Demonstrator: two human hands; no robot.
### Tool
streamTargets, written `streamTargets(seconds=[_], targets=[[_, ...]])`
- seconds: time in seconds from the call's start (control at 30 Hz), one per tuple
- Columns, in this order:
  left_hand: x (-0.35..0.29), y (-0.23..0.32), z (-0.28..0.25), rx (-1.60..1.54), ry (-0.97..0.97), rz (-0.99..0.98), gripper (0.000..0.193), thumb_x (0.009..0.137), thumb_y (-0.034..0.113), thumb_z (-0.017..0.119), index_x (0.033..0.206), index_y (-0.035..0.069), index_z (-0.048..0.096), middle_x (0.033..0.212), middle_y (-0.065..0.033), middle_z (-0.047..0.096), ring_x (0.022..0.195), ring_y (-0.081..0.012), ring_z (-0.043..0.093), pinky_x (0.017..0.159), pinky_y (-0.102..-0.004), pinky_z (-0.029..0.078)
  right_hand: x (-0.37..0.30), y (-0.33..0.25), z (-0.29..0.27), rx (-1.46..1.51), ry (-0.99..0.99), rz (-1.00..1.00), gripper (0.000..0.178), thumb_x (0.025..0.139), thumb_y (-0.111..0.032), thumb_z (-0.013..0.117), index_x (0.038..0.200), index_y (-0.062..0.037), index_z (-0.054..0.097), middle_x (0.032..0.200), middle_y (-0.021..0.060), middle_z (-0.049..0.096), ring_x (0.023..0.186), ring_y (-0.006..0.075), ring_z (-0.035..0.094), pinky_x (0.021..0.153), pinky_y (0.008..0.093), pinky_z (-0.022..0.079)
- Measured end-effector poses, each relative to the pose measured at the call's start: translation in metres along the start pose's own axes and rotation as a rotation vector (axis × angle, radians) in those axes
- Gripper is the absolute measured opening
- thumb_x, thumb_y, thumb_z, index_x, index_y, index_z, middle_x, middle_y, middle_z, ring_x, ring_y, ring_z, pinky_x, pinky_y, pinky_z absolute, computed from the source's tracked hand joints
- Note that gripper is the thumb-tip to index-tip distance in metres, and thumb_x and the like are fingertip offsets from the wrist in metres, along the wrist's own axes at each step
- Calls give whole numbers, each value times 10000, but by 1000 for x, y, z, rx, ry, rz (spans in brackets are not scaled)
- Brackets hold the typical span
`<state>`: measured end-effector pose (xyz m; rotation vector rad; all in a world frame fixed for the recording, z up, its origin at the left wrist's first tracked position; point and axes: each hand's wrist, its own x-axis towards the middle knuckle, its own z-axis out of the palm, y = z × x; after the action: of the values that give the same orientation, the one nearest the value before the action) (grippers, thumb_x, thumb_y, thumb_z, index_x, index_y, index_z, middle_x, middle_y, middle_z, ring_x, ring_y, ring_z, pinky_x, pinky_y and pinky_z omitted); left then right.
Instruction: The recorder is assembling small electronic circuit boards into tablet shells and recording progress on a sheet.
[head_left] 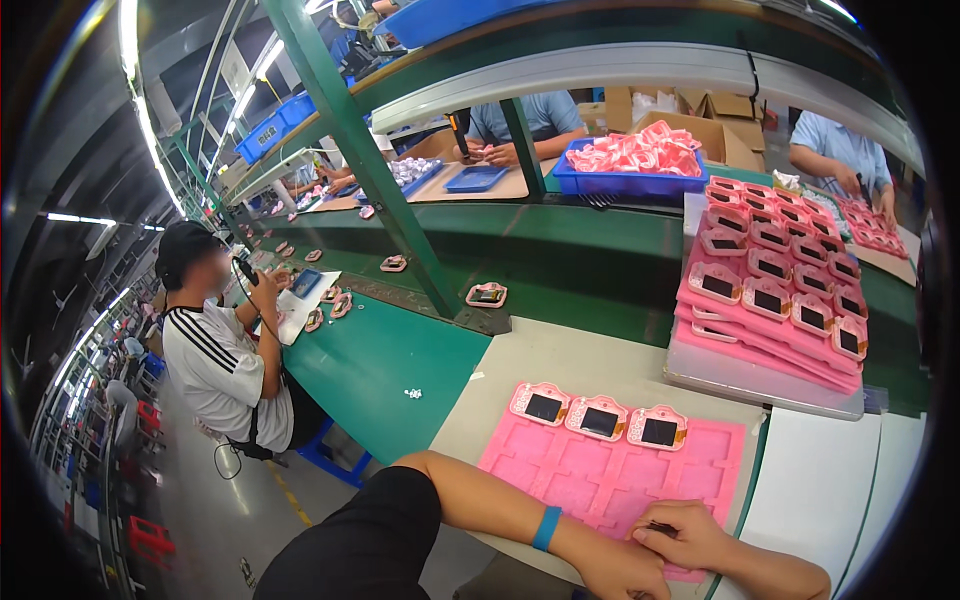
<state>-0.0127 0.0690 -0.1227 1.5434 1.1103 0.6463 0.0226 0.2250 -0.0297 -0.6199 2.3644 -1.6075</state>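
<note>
My left hand [622, 572], below a blue wristband, reaches over the near edge of a pink foam tray [716, 472]. Its fingers run toward the lower picture edge and are largely hidden. Close beside it, my right hand [690, 536] rests over the tray's near right part, fingers curled round a small dark thing [660, 528] whose kind I cannot make out. In the tray's far row sit three pink-framed pieces with dark screens: a left one [541, 404], a middle one [598, 418] and a right one [658, 430]. The tray's other visible recesses hold nothing.
Stacked pink trays of screen pieces [768, 278] stand at the right. A green conveyor belt [590, 250] crosses beyond a green post [385, 150], carrying a screen piece [487, 295]. A blue bin [630, 182] holds pink parts. A co-worker [225, 350] sits at the left.
</note>
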Motion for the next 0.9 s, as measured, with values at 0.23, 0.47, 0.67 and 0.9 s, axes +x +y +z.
streamTargets(seconds=[0.23, 0.47, 0.67, 0.9], targets=[[3, -34, 21, -373, -9, 105, 166, 1050, 163, 642, 1124, 71, 758, 989, -122, 789, 858, -313, 719, 793, -408, 589, 0, 8, -2, 71, -17, -5, 118, 962, -18, 715, 1051, -17, 792, 967, 59, 787, 777, 189, 671, 730, 287, 534], [-15, 30, -3, -82, 83, 189, 130, 1012, 139, 645, 1046, 67, 748, 914, -106, 781, 785, -293, 707, 716, -373, 568, 3, 9, -8, 78, -82, -12, 143, 984, -56, 711, 1106, -28, 779, 1024, 72, 785, 839, 245, 710, 767, 320, 564], [-17, 30, 4, -128, 178, 235, 92, 962, 69, 638, 946, 49, 726, 829, -68, 775, 679, -264, 683, 633, -339, 546, 1, 11, -10, 70, -69, -64, 162, 984, -61, 707, 1129, -35, 773, 1044, 76, 783, 849, 265, 718, 770, 333, 573], [-16, 31, 6, -134, 196, 253, 85, 956, 63, 641, 939, 44, 722, 842, -78, 782, 683, -271, 686, 639, -344, 550, -1, 13, -8, 69, -62, -75, 160, 976, -56, 709, 1122, -34, 771, 1035, 78, 781, 832, 266, 712, 755, 336, 570]])
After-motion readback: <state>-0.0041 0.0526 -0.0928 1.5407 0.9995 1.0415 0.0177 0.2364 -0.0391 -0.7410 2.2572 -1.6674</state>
